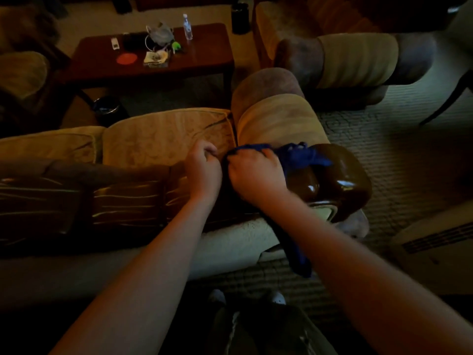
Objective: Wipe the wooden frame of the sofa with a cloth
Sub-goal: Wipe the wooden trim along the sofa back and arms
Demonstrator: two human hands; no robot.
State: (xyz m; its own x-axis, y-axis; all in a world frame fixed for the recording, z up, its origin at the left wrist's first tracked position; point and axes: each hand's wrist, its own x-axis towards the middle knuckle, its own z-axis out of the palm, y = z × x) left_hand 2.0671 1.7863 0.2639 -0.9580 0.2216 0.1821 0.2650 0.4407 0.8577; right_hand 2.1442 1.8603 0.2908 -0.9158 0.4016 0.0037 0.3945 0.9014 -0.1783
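I stand behind a beige sofa [158,134] and look down over its back. A glossy dark wooden frame [340,178] caps the back rail and the corner by the armrest. My right hand [256,172] grips a blue cloth [302,156] and holds it against the wood at that corner; one end of the cloth hangs down under my forearm. Just to its left, my left hand [203,166] has its fingers curled at the top edge of the back, where the cushion meets the wood. What those fingers hold is hidden.
A dark wooden coffee table [204,57] stands beyond the sofa with a water bottle [187,26], a remote and small clutter. An armchair [353,60] sits at the right rear. A dark bin [107,108] is on the floor. Carpet lies to the right.
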